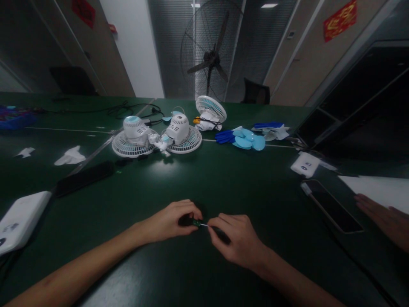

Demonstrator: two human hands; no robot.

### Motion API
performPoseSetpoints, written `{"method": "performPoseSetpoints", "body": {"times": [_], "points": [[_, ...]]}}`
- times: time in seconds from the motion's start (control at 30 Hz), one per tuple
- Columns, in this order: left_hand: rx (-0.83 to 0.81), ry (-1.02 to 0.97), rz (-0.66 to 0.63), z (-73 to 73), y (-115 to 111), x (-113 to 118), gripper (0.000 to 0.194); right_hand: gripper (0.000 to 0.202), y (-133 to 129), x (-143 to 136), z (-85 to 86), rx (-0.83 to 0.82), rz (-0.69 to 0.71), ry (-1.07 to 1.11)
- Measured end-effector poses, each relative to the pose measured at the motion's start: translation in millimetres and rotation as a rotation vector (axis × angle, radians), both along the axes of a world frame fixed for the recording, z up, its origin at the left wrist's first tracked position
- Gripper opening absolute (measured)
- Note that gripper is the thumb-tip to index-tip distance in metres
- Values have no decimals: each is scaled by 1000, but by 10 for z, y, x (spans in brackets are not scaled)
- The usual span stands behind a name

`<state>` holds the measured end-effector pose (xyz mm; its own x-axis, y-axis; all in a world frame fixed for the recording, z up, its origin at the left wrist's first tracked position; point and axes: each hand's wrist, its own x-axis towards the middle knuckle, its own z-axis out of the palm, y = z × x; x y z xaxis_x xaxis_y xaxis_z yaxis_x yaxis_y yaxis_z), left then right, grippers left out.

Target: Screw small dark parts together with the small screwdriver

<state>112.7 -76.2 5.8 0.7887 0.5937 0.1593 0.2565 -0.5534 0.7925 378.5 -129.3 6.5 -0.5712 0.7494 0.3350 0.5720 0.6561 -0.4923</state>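
Note:
My left hand rests on the dark green table with its fingers closed around a small dark part. My right hand sits just to its right and grips a thin dark tool whose metal tip meets a tiny green piece between the two hands. The fingers hide most of both held items. Three small white and light-blue desk fans lie taken apart at the table's far middle: one, another and a third.
Blue fan blades lie right of the fans. A white box and a black phone lie at left, a phone and white device at right. Another person's hand rests at the right edge. A large floor fan stands behind.

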Motion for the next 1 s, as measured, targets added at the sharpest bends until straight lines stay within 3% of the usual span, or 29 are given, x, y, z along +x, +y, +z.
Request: {"method": "performPoseSetpoints", "body": {"times": [0.23, 0.47, 0.7, 1.0], "points": [[35, 30, -5, -24, -17, 27, 20, 16, -7, -25, -59, 73, 40, -67], [-18, 35, 27, 37, -31, 30, 43, 21, 24, -9, -72, 36, -84, 37], [61, 25, 59, 98, -58, 52, 52, 18, 17, 9, -62, 1, -95, 74], [149, 132, 48, 30, -7, 3, 17, 17, 10, 14, -52, -9, -105, 88]]}}
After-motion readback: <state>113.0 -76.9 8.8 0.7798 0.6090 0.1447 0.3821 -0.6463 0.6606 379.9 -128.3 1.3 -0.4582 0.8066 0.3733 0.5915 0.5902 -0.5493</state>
